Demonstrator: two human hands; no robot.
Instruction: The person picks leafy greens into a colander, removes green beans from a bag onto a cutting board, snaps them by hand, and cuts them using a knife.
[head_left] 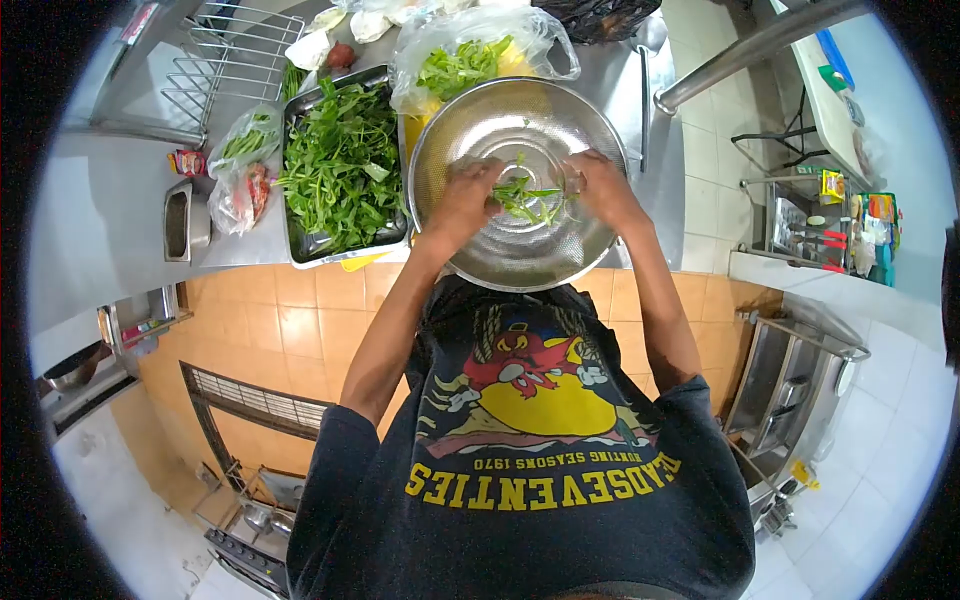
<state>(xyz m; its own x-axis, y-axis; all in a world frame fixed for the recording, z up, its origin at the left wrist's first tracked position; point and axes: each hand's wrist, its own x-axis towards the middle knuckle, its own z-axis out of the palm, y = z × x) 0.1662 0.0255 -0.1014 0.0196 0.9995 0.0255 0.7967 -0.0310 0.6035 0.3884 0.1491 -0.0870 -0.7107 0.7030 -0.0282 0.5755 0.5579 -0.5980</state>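
Note:
A large perforated metal colander (520, 262) sits at the counter's front edge with a few green leaves (527, 198) at its bottom. My left hand (468, 200) is inside it, left of the leaves, its fingertips close to them; whether it grips any is unclear. On the right side of the bowl is my right hand (602, 190), blurred, with its fingers pointing toward the leaves. Left of the colander, a rectangular metal tray (292, 240) holds a heap of leafy greens (342, 170). Behind the colander lies a clear plastic bag (545, 40) with cut greens (465, 68).
A wire rack (215, 75) stands at the back left. Plastic bags of food (245, 150) and a small metal container (187, 222) are left of the tray. A black bag (600, 18) lies at the back; a metal pole (760, 55) rises on the right.

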